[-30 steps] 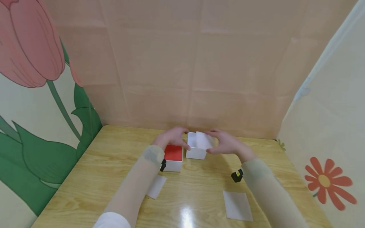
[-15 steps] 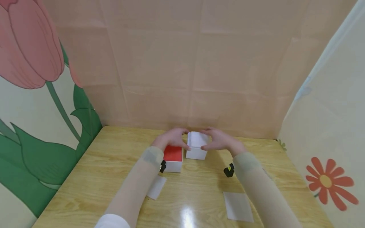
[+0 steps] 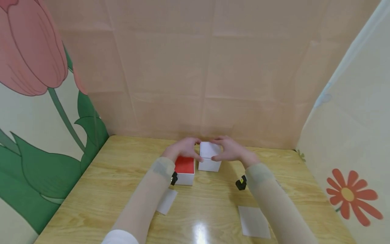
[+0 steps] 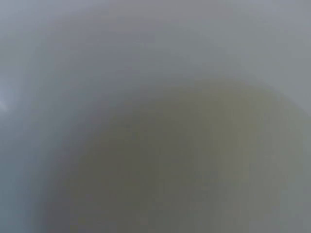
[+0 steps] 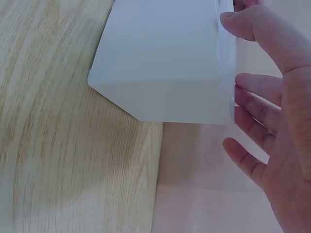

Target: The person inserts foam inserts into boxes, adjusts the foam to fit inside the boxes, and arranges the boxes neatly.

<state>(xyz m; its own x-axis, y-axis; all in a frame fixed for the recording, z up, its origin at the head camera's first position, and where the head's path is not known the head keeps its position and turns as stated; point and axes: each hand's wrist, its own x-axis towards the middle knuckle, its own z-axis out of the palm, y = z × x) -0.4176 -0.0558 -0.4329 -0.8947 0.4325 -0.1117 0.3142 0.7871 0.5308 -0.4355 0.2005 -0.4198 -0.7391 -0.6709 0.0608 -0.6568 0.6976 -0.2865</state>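
Note:
A small white box (image 3: pixel 209 165) stands near the table's back edge, with a white square card (image 3: pixel 210 149) lying across its top. My left hand (image 3: pixel 183 148) holds the box at its left side, thumb by the front corner. From the right, my right hand (image 3: pixel 231 149) holds the card by its front and back edges. In the right wrist view, the thumb of that right hand (image 5: pixel 286 97) presses near the box's top rim, while the fingers spread behind it. Blur fills the left wrist view, so nothing there can be made out.
A white box with a red top (image 3: pixel 184 166) sits just left, partly behind my left hand and wrist. One white card (image 3: pixel 167 202) lies by my left forearm, another (image 3: pixel 254 222) by my right. A tan cloth (image 3: pixel 170 84) hangs behind the wooden table (image 3: pixel 213 203).
My right hand has moved left with the white card, which went from tilted over the right side of the box to lying across its top. The left hand has stayed in place.

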